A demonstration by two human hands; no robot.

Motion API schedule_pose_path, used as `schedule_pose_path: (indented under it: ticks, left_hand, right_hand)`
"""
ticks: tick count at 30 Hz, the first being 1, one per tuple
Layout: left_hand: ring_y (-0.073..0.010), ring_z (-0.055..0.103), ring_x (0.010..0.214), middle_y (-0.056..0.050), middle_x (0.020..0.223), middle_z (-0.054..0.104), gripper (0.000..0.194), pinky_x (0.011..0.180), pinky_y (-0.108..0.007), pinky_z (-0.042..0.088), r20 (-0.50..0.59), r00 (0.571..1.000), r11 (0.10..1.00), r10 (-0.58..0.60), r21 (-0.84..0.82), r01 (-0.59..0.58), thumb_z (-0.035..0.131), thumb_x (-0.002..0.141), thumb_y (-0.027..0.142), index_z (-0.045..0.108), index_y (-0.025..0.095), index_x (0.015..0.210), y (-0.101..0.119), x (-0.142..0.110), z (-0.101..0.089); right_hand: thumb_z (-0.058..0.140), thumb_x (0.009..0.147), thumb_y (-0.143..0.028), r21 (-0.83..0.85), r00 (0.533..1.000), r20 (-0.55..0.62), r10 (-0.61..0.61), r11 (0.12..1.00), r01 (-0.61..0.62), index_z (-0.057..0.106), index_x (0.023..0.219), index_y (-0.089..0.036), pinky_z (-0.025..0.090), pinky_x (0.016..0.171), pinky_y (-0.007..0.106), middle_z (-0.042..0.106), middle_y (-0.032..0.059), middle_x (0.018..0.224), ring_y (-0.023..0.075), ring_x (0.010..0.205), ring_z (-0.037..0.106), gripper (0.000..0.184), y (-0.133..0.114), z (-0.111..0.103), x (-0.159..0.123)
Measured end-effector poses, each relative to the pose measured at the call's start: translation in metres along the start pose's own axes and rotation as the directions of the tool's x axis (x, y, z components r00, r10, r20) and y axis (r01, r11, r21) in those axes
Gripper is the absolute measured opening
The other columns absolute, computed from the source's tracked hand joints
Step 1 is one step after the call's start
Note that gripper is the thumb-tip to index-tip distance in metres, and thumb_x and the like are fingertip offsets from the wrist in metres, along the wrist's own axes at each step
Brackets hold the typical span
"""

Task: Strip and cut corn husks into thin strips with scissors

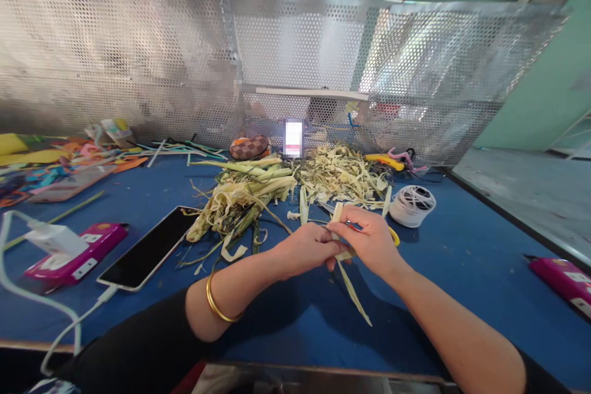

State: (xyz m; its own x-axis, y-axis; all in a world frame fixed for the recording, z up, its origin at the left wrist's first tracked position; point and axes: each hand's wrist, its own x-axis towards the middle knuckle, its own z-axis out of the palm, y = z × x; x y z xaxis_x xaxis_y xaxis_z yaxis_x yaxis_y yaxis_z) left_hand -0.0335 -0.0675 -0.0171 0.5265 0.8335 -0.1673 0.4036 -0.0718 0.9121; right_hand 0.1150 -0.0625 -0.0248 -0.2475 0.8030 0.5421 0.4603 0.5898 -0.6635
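Note:
Both hands meet above the blue table (286, 320). My left hand (309, 250), a gold bangle on its wrist, is closed on a pale strip of dried husk or leaf (354, 298). A thin tail of the strip hangs down below the fingers. My right hand (369, 237) pinches the strip's upper part just above the left fingertips. Beyond the right hand is a pair of scissors, its yellow handle (394, 236) showing; the hand hides its middle. A pale green husk piece (303, 206) lies behind the hands.
Behind are a bundle of husks (244, 194) and a heap of shreds (344, 172). White cord (412, 205) sits to the right. A charging phone (150, 249) and pink power strip (80, 255) lie left; another pink strip (561, 280) lies right. A perforated metal screen (295, 43) stands behind.

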Motion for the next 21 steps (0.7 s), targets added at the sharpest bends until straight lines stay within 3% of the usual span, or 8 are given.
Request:
schedule_pose_path:
  ticks: [8, 14, 17, 19, 21]
  left_hand:
    - [-0.0075, 0.037, 0.045, 0.004, 0.043, 0.048, 0.031, 0.051, -0.021, 0.030, 0.099, 0.994, 0.997, 0.047, -0.071, -0.040, 0.053, 0.075, 0.028, 0.057, 0.016, 0.048, 0.002, -0.002, 0.000]
    - [-0.0093, 0.042, 0.047, 0.002, 0.044, 0.051, 0.028, 0.052, -0.023, 0.032, 0.087, 0.996, 0.999, 0.028, -0.042, -0.025, 0.051, 0.071, 0.020, 0.055, 0.016, 0.044, -0.002, 0.000, 0.004]
    - [-0.0085, 0.039, 0.045, 0.003, 0.042, 0.048, 0.029, 0.050, -0.023, 0.030, 0.065, 0.997, 0.999, 0.029, -0.041, -0.026, 0.052, 0.072, 0.020, 0.054, 0.016, 0.043, -0.002, 0.000, 0.006]
    - [-0.0075, 0.037, 0.044, 0.004, 0.043, 0.047, 0.027, 0.048, -0.022, 0.028, 0.025, 1.000, 0.991, -0.002, -0.130, 0.005, 0.053, 0.074, 0.021, 0.059, 0.015, 0.049, -0.002, 0.000, 0.006]
    - [-0.0062, 0.035, 0.042, 0.004, 0.047, 0.048, 0.025, 0.045, -0.021, 0.026, -0.027, 0.998, 0.963, -0.052, -0.266, 0.043, 0.054, 0.077, 0.029, 0.066, 0.014, 0.062, -0.001, 0.000, 0.004]
  right_hand:
    - [0.058, 0.081, -0.024, -0.044, 0.987, -0.159, -0.038, 0.999, 0.032, 0.045, 0.054, -0.021, 0.038, 0.057, 0.028, 0.049, -0.0017, 0.058, 0.0143, 0.059, 0.048, 0.030, -0.002, 0.007, -0.004]
    - [0.059, 0.080, -0.024, -0.091, 0.968, -0.246, -0.053, 0.995, 0.032, 0.043, 0.055, -0.021, 0.039, 0.059, 0.029, 0.048, -0.0015, 0.060, 0.0152, 0.060, 0.048, 0.030, -0.003, 0.014, -0.006]
    - [0.059, 0.080, -0.026, -0.086, 0.975, -0.222, -0.030, 0.996, 0.011, 0.045, 0.055, -0.021, 0.039, 0.059, 0.029, 0.049, -0.0016, 0.059, 0.0153, 0.060, 0.049, 0.029, 0.001, 0.013, -0.004]
    - [0.055, 0.082, -0.029, -0.061, 0.989, -0.147, 0.019, 0.998, -0.028, 0.051, 0.058, -0.021, 0.041, 0.061, 0.029, 0.055, -0.0004, 0.062, 0.0161, 0.062, 0.052, 0.026, 0.007, 0.008, 0.000]
    - [0.052, 0.085, -0.033, -0.045, 0.989, -0.130, 0.070, 0.996, -0.077, 0.061, 0.070, -0.020, 0.043, 0.068, 0.031, 0.064, 0.0034, 0.078, 0.0191, 0.075, 0.058, 0.021, 0.016, 0.000, 0.004]
